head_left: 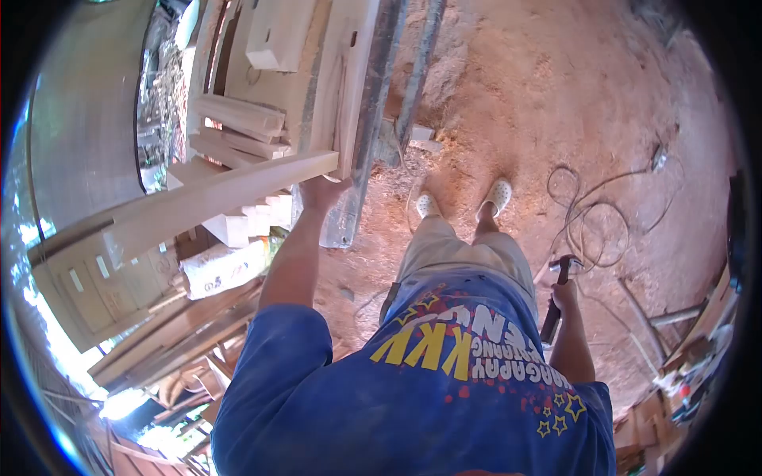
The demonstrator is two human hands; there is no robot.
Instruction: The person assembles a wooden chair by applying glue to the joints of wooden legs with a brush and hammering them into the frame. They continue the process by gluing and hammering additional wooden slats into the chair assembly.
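Note:
My left hand (321, 192) is closed at the near end of a long wooden beam (214, 194), its fingers partly hidden by the wood. The beam slants across the bench, its far end reaching the left side of the view. Low at my right side, my right hand (565, 295) grips a claw hammer (551, 321) by its dark handle, with the metal head above the fist. Close to my left hand runs a long plank (341, 95) lying along the bench.
Several short wooden pieces (238, 117) lie stacked on the bench, near a pale wooden block (274, 40). A metal rail (361, 159) forms the bench edge. Coiled cable (599, 230) lies on the dusty floor (508, 95). Lumber (182, 329) is piled at lower left.

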